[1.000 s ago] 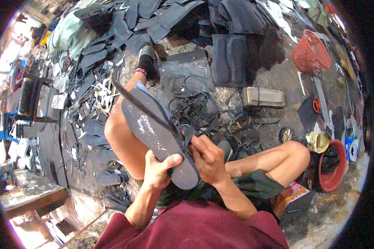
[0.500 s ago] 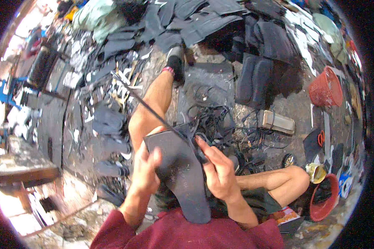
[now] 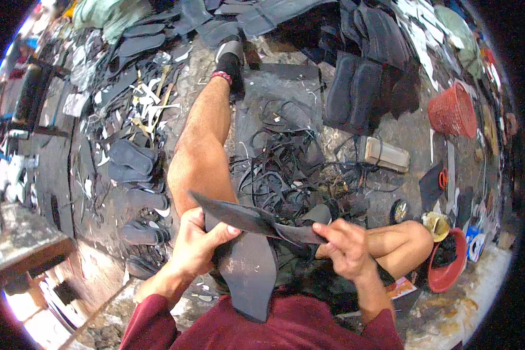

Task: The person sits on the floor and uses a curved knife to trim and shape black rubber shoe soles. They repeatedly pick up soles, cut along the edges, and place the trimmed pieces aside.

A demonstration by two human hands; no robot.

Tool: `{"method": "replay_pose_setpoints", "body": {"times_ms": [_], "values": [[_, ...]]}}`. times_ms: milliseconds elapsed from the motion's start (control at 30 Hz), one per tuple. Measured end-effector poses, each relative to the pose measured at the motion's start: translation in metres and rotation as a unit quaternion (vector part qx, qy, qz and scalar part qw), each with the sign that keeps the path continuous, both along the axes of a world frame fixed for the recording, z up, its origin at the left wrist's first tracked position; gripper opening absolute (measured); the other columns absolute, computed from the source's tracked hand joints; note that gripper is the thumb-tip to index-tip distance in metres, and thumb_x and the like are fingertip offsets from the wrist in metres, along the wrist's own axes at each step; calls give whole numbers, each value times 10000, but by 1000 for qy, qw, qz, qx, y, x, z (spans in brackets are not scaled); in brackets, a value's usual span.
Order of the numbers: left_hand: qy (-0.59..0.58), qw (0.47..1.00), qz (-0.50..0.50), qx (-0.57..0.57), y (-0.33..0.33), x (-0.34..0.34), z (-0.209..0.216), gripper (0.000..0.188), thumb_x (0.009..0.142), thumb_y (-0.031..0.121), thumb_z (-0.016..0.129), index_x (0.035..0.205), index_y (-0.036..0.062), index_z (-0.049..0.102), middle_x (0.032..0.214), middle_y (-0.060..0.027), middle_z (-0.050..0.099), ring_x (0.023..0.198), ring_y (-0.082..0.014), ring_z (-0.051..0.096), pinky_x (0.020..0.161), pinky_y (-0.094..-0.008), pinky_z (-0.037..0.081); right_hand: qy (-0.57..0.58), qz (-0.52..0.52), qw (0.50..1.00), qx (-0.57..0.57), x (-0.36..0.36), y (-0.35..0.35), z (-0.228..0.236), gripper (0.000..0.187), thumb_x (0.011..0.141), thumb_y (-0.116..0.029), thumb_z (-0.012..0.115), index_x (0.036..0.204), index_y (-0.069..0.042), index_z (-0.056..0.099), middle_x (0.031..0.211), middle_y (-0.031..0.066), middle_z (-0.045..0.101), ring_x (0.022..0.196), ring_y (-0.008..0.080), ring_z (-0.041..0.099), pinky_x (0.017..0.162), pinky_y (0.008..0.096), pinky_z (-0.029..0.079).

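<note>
A flat black shoe-sole piece (image 3: pixel 249 277) lies over my lap, its narrow end toward my maroon shirt. Across its far end runs a second dark, sole-like piece (image 3: pixel 239 216), seen nearly edge-on and slightly bent. My left hand (image 3: pixel 198 242) is closed on the flat sole at its left side, thumb on top near the crossing piece. With fingers pinched, my right hand (image 3: pixel 349 249) grips the right tip of the crossing piece. Whether the two pieces are joined is hidden where they overlap.
Dark offcut strips (image 3: pixel 286 169) lie tangled beyond my hands. Stacked black soles (image 3: pixel 133 160) are at the left, larger padded dark pieces (image 3: pixel 353 93) farther off. A pale block (image 3: pixel 387 154), a red basket (image 3: pixel 452 109) and a red bowl (image 3: pixel 449 262) stand at the right.
My right hand has moved right and slightly down. The long dark piece that pointed up and left now lies across the flat sole. The flat sole has shifted slightly left.
</note>
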State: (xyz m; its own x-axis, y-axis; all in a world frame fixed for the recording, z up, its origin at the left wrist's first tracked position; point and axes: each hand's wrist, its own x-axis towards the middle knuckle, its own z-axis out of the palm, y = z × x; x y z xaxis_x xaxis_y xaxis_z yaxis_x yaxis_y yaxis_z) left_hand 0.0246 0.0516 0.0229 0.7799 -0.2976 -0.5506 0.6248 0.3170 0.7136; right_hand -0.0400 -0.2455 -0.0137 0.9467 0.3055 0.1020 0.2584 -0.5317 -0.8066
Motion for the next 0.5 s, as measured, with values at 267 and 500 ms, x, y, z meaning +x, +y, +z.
{"method": "replay_pose_setpoints", "body": {"times_ms": [267, 500], "values": [[-24, 981, -162, 108, -10, 12, 7, 292, 841, 208, 831, 1041, 16, 742, 944, -63, 745, 832, -107, 660, 733, -268, 536, 9, 173, 982, -75, 90, 1, 52, 450, 878, -170, 698, 1320, -227, 643, 689, 22, 521, 534, 229, 579, 474, 369, 485], [-79, 969, -200, 120, -29, 7, -1, 355, 844, 212, 831, 1109, 9, 710, 998, -49, 728, 889, -113, 657, 775, -284, 546, 93, 265, 956, -88, 132, 29, 72, 364, 989, -269, 560, 1349, -249, 616, 844, 93, 666, 728, 316, 675, 662, 439, 553]]}}
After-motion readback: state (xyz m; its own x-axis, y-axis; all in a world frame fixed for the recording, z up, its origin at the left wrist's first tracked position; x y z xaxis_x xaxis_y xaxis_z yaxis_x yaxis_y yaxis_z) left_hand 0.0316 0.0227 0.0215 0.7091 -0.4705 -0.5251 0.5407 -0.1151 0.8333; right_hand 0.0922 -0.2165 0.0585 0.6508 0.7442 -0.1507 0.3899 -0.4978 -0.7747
